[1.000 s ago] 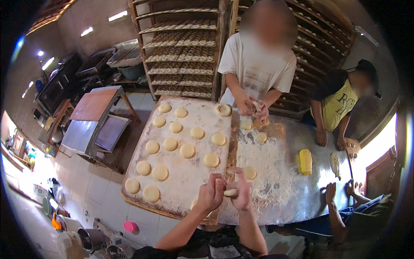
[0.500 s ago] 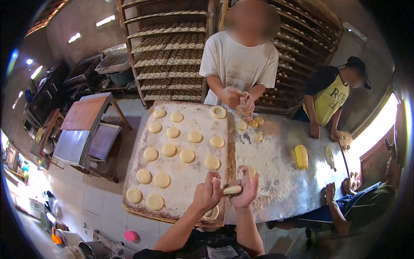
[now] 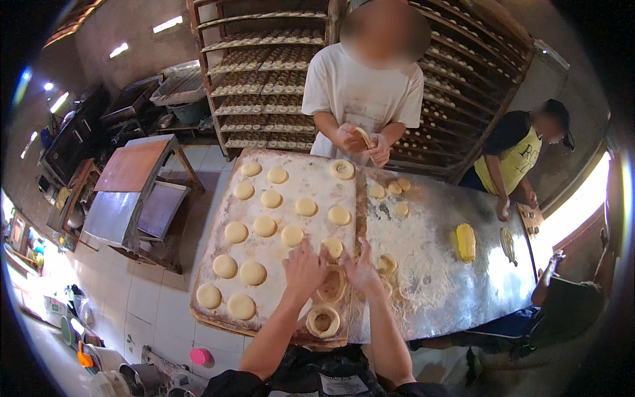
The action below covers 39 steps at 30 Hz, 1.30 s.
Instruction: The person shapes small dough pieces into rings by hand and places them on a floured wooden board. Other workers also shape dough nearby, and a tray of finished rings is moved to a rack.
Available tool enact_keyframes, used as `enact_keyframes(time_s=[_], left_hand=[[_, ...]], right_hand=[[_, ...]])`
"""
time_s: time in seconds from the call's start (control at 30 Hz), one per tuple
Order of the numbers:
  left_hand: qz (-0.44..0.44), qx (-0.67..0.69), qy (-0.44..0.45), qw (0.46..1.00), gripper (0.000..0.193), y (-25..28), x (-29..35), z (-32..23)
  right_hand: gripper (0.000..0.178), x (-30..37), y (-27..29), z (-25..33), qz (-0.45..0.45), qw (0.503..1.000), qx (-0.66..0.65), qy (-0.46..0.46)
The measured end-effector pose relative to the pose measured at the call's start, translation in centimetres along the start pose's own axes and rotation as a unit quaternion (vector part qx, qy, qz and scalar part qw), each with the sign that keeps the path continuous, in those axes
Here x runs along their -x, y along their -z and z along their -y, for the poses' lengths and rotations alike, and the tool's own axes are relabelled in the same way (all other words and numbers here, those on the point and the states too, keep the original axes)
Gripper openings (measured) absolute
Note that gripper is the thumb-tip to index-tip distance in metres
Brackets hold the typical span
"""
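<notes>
Both our bare forearms (image 3: pixel 274 339) extend forward; our bare left hand (image 3: pixel 305 270) shows its back, our bare right hand (image 3: pixel 362 270) sits apart beside it, fingers (image 3: pixel 364 249) loosely spread.

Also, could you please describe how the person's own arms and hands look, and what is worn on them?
The left grip and right grip are ordinary five-fingered hands without gloves. Both forearms are uncovered, and I see no watch or bracelet on the wrists. Black-looking sleeves show near the lower edge. Small rings or marks would be hard to tell.
</notes>
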<state>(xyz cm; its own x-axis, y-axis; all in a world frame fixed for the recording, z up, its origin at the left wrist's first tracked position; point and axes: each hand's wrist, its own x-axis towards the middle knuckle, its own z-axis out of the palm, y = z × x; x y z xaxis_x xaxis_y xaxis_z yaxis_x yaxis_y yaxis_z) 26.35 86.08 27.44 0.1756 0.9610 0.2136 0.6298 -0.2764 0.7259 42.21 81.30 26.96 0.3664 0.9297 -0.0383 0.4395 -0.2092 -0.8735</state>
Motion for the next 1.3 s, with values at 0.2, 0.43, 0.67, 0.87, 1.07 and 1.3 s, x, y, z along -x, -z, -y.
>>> enact_keyframes(time_s=[0.2, 0.43, 0.67, 0.87, 1.07, 1.3], left_hand=[[0.172, -0.142, 0.057, 0.973, 0.068, 0.6, 2.3, 0.9], [0.172, -0.148, 0.059, 0.972, 0.080, 0.3, 2.8, -0.1], [0.170, -0.178, 0.091, 0.965, 0.081, 0.0, 3.7, -1.8], [0.027, -0.198, 0.104, 0.974, 0.066, -0.7, 4.9, -3.2], [0.030, 0.072, 0.107, 0.991, 0.038, -4.6, 8.1, -7.8], [0.177, 0.290, 0.163, 0.926, 0.033, -8.0, 10.1, -15.3]], right_hand=[[0.089, 1.1, -0.1, -1.5, 0.148, 0.978, 0.146, 0.027], [0.101, 1.3, -0.2, -1.2, 0.146, 0.976, 0.148, 0.069], [0.092, 2.0, 3.2, -2.8, 0.123, 0.988, 0.093, 0.021], [0.057, 2.2, 8.6, -10.2, 0.091, 0.928, 0.361, 0.005], [0.047, 2.0, 10.2, -10.6, 0.213, 0.960, 0.180, 0.009], [0.056, 3.0, 19.2, -8.4, 0.257, 0.936, -0.240, 0.008]])
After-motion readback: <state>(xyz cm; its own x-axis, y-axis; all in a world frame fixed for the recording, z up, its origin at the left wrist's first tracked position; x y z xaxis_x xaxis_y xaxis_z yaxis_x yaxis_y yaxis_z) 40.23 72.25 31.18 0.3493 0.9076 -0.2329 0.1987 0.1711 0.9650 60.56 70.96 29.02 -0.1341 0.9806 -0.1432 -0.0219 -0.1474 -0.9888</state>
